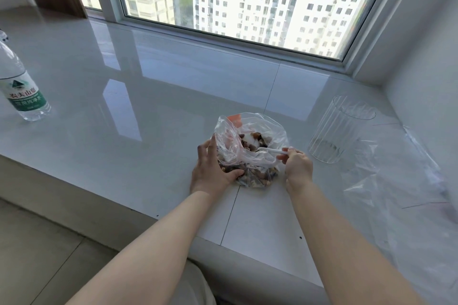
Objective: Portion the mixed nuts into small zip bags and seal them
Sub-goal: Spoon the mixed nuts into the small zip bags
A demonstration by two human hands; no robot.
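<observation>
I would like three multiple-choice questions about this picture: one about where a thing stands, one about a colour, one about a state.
1. Where does the water bottle stand?
A. far left on the sill
B. beside the clear cup
C. inside the bag

2. What colour is the spoon?
A. black
B. white
C. green

3. In what state is the bag of nuts?
A. sealed flat
B. open at the top
C. empty

Answers:
1 A: it stands alone at the left edge, far from the clear cup.
2 B: the right hand pinches its white handle.
3 B: its mouth gapes, the left hand steadies it, and nuts show inside.
</observation>
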